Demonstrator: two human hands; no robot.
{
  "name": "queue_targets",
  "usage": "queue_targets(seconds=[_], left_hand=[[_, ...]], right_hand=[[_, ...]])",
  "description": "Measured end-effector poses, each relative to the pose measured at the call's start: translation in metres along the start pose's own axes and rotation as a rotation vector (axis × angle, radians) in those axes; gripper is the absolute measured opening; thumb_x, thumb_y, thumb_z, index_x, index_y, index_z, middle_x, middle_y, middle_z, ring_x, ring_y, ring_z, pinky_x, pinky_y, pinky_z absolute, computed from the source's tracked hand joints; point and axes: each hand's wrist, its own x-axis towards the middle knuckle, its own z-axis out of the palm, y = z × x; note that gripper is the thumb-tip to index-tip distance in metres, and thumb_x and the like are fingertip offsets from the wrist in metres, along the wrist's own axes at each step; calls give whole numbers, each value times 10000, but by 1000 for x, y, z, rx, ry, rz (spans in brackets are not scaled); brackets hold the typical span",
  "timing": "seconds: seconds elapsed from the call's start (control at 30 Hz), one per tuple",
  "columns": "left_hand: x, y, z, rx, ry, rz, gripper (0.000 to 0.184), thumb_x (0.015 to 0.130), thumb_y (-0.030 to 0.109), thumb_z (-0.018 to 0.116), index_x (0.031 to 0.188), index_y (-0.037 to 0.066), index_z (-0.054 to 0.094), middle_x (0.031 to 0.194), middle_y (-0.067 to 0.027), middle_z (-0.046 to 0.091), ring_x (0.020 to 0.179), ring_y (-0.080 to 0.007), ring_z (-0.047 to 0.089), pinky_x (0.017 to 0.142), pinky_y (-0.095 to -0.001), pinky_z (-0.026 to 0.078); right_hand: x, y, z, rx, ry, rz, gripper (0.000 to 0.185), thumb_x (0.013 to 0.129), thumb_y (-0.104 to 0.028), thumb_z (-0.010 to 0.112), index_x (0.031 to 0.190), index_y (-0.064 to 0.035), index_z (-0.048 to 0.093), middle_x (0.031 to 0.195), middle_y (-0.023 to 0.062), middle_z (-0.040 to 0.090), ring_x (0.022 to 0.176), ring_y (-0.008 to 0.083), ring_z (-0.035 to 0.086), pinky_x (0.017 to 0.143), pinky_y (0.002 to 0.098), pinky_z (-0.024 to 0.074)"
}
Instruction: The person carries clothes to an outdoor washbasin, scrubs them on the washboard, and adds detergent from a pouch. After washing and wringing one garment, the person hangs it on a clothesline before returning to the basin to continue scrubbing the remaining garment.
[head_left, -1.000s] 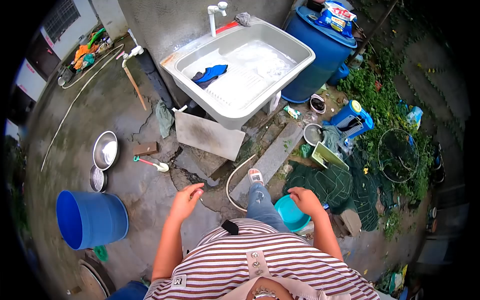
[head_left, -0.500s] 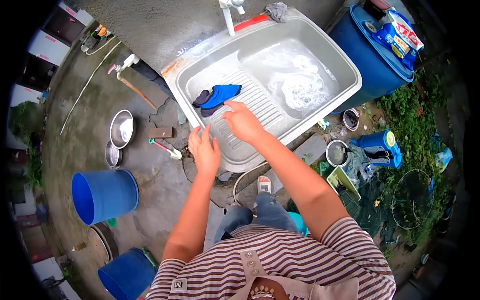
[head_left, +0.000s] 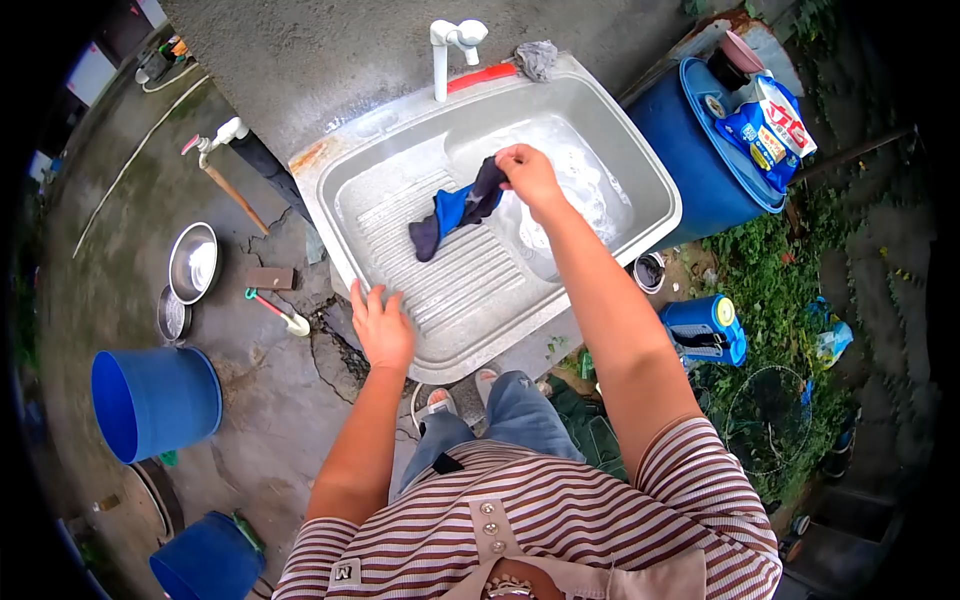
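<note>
My right hand [head_left: 531,180] pinches one end of a small blue and dark grey cloth item [head_left: 452,211], which looks like a sock or similar garment. Its raised end is over the divide between the ribbed board and the basin, while the other end hangs down at the ribs. The grey laundry sink [head_left: 655,165] has a ribbed washboard on its left and sudsy water [head_left: 585,190] in the basin on its right. At the sink's near left rim is my left hand [head_left: 383,327], fingers apart and holding nothing; whether it touches the rim I cannot tell.
A white tap [head_left: 440,60], a red-handled brush [head_left: 482,78] and a grey rag [head_left: 536,60] are along the back rim. A blue barrel [head_left: 665,130] with a detergent bag [head_left: 768,130] stands right. Metal bowls [head_left: 193,262] and a blue bucket [head_left: 160,400] are left.
My right hand has taken hold of the cloth item and lifted one end toward the basin. My left hand remains by the near left rim. The view has shifted.
</note>
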Motion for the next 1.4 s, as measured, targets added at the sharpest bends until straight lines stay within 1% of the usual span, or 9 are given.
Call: queue_targets(seconds=[0.23,0.4,0.57,0.6,0.7,0.83,1.0,1.2,1.4], left_hand=[[5,8,-14,-25,-6,-27,357,752,-67,639,1056,89,744,1336,-85,571,1477,-412,309,1131,-495,405],[9,15,-18,14,-52,-77,329,740,-87,621,1003,70,740,1342,-77,581,1478,-423,304,1137,-477,405],[12,19,-21,47,-96,-125,336,754,-101,594,997,82,737,1349,-63,587,1479,-423,311,1071,-466,448],[13,20,-22,52,-88,-124,346,756,-120,580,991,77,739,1344,-67,593,1481,-422,311,1041,-454,450],[14,23,-20,50,-103,-162,347,762,-134,565,982,72,738,1342,-71,598,1483,-423,310,1046,-457,442],[13,20,-21,96,-97,-139,329,770,-121,565,977,69,734,1342,-78,602,1478,-428,319,1114,-479,410],[7,13,-18,83,-96,-153,337,783,-102,574,1018,80,732,1331,-81,602,1483,-400,325,1154,-482,388],[13,33,-3,72,63,-278,307,861,14,639,1130,140,716,1305,-59,607,1463,-324,377,1235,-605,102],[84,70,29,-499,234,-371,317,1006,169,566,1292,57,646,1325,-186,618,1334,-384,497,1141,-455,369]], right_hand=[[25,-25,-72,-329,144,-520,177,931,-58,671,1108,-68,682,1027,142,685,904,277,679,820,370,533],[32,125,-126,-952,-949,-87,580,890,-251,728,1423,-93,562,1372,204,608,1266,381,567,1067,451,447],[86,165,-153,-1145,-198,-54,501,923,-190,696,1402,-133,561,1440,166,551,1294,361,543,1055,465,476],[92,167,-152,-1263,-113,53,629,919,-177,702,1497,-249,464,1600,130,370,1410,381,418,1064,527,465],[89,178,-135,-1323,-218,467,704,947,-191,667,1554,-372,361,1683,137,175,1462,428,299,1059,607,430],[82,236,-125,-1481,-448,278,868,856,-213,764,1556,-443,305,1692,185,86,1477,479,262,1094,580,437],[114,193,-152,-809,-327,90,547,814,-222,780,1279,1,601,1063,218,707,1048,356,684,912,419,534],[37,-14,-123,-364,-653,66,360,900,-214,737,1198,-52,619,1034,129,678,901,240,651,826,362,533],[49,1,-51,-302,-893,-152,353,984,-287,666,1279,-96,628,1226,164,648,1145,298,599,1014,388,468]])
